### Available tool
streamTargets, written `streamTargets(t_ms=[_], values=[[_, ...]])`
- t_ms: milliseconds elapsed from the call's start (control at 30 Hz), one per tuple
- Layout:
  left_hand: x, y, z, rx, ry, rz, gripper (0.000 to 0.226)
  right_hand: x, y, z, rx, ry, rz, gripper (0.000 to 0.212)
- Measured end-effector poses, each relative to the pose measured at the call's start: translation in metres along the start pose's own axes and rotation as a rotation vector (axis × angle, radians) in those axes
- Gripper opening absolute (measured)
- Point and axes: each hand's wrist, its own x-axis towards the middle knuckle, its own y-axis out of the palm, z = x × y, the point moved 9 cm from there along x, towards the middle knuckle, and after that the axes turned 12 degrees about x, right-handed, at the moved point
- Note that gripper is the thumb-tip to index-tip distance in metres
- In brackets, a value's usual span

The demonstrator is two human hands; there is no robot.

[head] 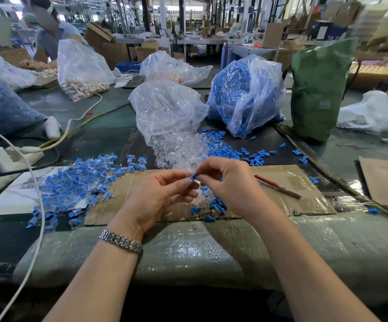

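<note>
My left hand (158, 198) and my right hand (230, 182) meet above a sheet of cardboard (293, 182). Between the fingertips of both hands is a small blue plug (193, 175) pushed against a clear plastic cap (189, 180); the left hand pinches the clear cap, the right pinches the blue plug. A pile of joined blue-and-clear pieces (76, 184) lies to the left. Loose clear caps (179, 149) spill from a clear bag (165, 112). Loose blue plugs (225, 149) lie beside them and more lie under my right hand (216, 205).
A bag full of blue plugs (246, 94) and a green bag (318, 89) stand at the back right. A red pencil (276, 185) lies on the cardboard. White cables (37, 182) and a power strip (27, 154) are at the left. Another person (48, 31) works at the far left.
</note>
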Motion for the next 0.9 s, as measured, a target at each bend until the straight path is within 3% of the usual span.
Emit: streamTargets(t_ms=[133, 233, 333, 400, 467, 600, 700, 800, 900], values=[[0.002, -0.004, 0.003, 0.005, 0.002, -0.018, 0.026, 0.000, 0.001, -0.002, -0.013, 0.018, 0.028, 0.010], [0.003, -0.007, 0.005, -0.035, -0.003, -0.028, 0.024, 0.003, -0.013, -0.015, -0.108, 0.108, -0.016, 0.027], [0.004, -0.010, 0.006, -0.054, 0.002, -0.031, 0.026, 0.002, -0.048, -0.047, -0.614, 0.396, -0.087, 0.053], [0.004, -0.011, 0.006, -0.070, 0.004, -0.038, 0.027, -0.007, -0.066, -0.070, -0.790, 0.628, -0.034, 0.062], [0.005, -0.011, 0.006, -0.102, 0.007, -0.053, 0.027, -0.011, -0.068, -0.083, -0.800, 0.722, 0.047, 0.053], [0.004, -0.011, 0.004, -0.130, 0.012, -0.062, 0.029, -0.006, -0.065, -0.075, -0.856, 0.651, 0.056, 0.028], [0.004, -0.011, 0.003, -0.137, 0.011, -0.076, 0.032, -0.002, -0.064, -0.071, -0.804, 0.632, 0.008, 0.027], [0.004, -0.015, 0.002, -0.157, 0.022, -0.104, 0.033, 0.000, -0.064, -0.061, -0.516, 0.609, -0.077, 0.026], [0.004, -0.021, 0.001, -0.190, 0.040, -0.140, 0.031, -0.002, -0.040, -0.044, -0.170, 0.602, 0.097, 0.023]])
